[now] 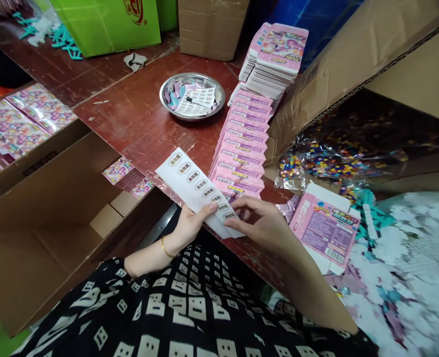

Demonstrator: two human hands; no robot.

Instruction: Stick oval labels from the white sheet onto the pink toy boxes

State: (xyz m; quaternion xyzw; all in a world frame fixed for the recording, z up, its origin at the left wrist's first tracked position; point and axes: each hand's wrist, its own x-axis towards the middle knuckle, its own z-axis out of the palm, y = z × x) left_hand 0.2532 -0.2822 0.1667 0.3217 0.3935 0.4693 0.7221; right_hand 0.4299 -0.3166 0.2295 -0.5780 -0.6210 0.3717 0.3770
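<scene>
Left hand (189, 223) pinched the sticker strip (197, 191) from below; right hand (258, 223) gripped its near end, fingertips on the last label; pink cartons (241, 153) fanned just beyond.

One sticker strip (197, 191), one steel bowl (192, 96), two hands.

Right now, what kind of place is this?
Probably a small packing workshop. Both hands, left hand and right hand, hold a sticker strip beside a row of flat pink boxes, with an open cardboard carton nearby.
</scene>
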